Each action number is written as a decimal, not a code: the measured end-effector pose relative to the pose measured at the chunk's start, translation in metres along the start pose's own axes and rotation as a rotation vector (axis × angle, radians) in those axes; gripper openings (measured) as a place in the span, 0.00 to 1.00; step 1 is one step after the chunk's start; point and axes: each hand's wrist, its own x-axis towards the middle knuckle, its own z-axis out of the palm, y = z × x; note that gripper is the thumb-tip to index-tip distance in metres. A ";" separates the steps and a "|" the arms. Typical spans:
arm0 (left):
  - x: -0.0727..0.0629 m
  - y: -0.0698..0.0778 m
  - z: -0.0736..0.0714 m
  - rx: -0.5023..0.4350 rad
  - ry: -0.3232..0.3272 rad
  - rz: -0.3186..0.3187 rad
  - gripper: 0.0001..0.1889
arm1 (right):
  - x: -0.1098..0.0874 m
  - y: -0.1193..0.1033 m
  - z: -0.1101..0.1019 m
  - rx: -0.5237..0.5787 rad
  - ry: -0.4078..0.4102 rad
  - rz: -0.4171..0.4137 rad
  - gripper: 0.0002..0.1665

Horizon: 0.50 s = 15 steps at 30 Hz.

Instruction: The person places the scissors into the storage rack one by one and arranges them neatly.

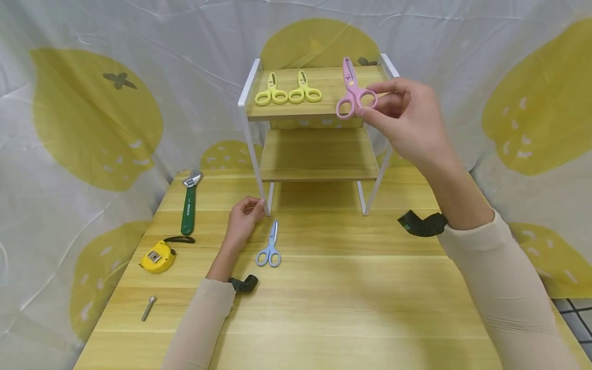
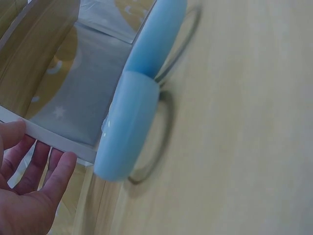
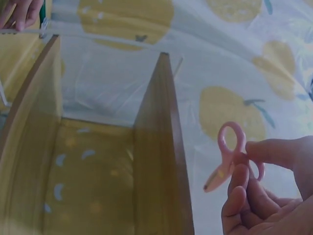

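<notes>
My right hand (image 1: 407,115) pinches a pair of pink scissors (image 1: 353,91) by one finger loop, tip upward, over the right side of the two-tier shelf's top board (image 1: 273,112). The right wrist view shows the pink scissors (image 3: 227,157) between thumb and fingers. Low at the shelf's front left, my left hand (image 1: 242,218) grips the white leg (image 2: 63,143). Blue scissors (image 1: 272,244) lie on the table beside that hand, their loops (image 2: 129,122) large in the left wrist view. Two yellow scissors (image 1: 272,90), (image 1: 303,89) lie side by side on the top board.
At the table's left are a green-handled adjustable wrench (image 1: 188,208), a yellow tape measure (image 1: 158,257) with a black strap, and a metal bolt (image 1: 148,309). The shelf's lower board (image 1: 319,154) is below the top one. A lemon-print curtain (image 1: 185,92) hangs behind.
</notes>
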 end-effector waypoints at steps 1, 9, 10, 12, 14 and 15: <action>0.001 -0.001 0.000 -0.003 0.001 -0.002 0.20 | 0.005 -0.001 0.000 -0.013 -0.003 0.018 0.27; 0.014 -0.022 -0.004 -0.013 0.009 0.001 0.21 | 0.043 -0.001 0.012 -0.119 -0.050 0.099 0.28; 0.015 -0.024 -0.004 -0.010 0.010 0.005 0.22 | 0.047 0.000 0.013 -0.130 -0.059 0.103 0.29; 0.015 -0.027 -0.004 -0.002 0.015 0.015 0.23 | 0.054 0.003 0.015 -0.148 -0.073 0.117 0.29; 0.015 -0.028 -0.004 0.002 0.018 0.024 0.24 | 0.060 0.005 0.016 -0.181 -0.082 0.126 0.29; 0.014 -0.029 -0.004 0.003 0.021 0.028 0.24 | 0.063 0.006 0.017 -0.198 -0.089 0.131 0.29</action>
